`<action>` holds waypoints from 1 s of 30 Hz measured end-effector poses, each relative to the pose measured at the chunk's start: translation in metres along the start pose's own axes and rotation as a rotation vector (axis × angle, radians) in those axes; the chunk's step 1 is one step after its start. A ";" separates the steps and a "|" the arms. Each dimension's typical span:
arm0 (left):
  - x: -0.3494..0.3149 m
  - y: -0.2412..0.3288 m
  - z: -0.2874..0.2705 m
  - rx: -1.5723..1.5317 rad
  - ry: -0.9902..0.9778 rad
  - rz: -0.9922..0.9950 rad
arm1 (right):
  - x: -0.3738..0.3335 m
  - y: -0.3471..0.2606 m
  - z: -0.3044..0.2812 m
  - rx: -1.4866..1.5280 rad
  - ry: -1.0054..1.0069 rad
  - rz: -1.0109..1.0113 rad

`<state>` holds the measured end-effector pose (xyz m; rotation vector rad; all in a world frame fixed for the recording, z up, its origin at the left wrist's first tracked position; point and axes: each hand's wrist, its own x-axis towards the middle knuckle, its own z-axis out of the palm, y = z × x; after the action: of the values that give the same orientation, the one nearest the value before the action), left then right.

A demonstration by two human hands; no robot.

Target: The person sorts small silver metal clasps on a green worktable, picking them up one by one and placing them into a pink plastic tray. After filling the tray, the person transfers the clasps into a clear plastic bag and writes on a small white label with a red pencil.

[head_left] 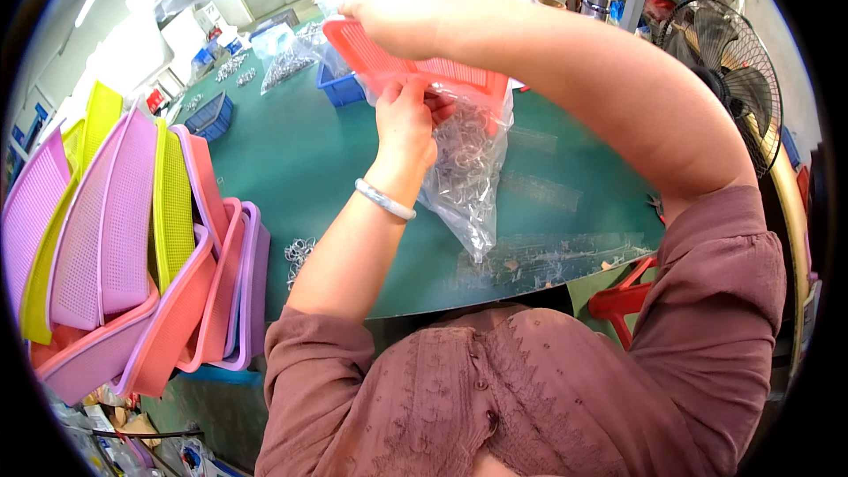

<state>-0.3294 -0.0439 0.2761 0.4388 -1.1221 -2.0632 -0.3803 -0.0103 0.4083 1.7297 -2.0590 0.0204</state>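
Note:
A coral plastic basket (459, 75) is tilted over the table, its low side against the mouth of a clear plastic bag (481, 234). My right hand (411, 13) reaches across and is closed on the basket's far upper rim. My left hand (406, 119), with a pale bangle on its wrist, pinches the bag's mouth by the basket's lower edge; some of its fingertips are hidden. Inside the bag lies a tangle of small shiny wire-like pieces (464, 146). A small pile of similar metal pieces (299, 256) lies beside my left forearm.
Stacked purple, green and coral baskets (128, 212) stand at the left. On the green table (274, 163) are a dark blue basket (210, 117), a blue bin (340, 88) and a bag of metal parts (287, 62). A fan (724, 71) and red stool (623, 300) are at the right.

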 end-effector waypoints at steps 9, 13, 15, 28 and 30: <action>0.004 0.004 -0.018 -0.013 -0.012 -0.073 | -0.021 -0.012 -0.043 0.025 0.122 -0.041; 0.013 0.004 -0.001 -0.103 -0.044 -0.088 | -0.047 0.029 -0.076 -0.048 0.094 0.046; 0.017 0.011 -0.003 -0.142 -0.058 -0.033 | -0.048 0.068 -0.072 -0.091 0.299 0.156; 0.143 0.094 -0.004 -0.086 -0.024 0.039 | -0.271 0.234 0.050 0.930 0.600 0.973; 0.173 0.115 -0.013 -0.110 -0.019 0.039 | -0.289 0.213 0.074 1.106 0.654 1.026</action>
<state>-0.3869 -0.2191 0.3719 0.3416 -1.0143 -2.0867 -0.5712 0.2832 0.2994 0.5874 -2.1990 1.9937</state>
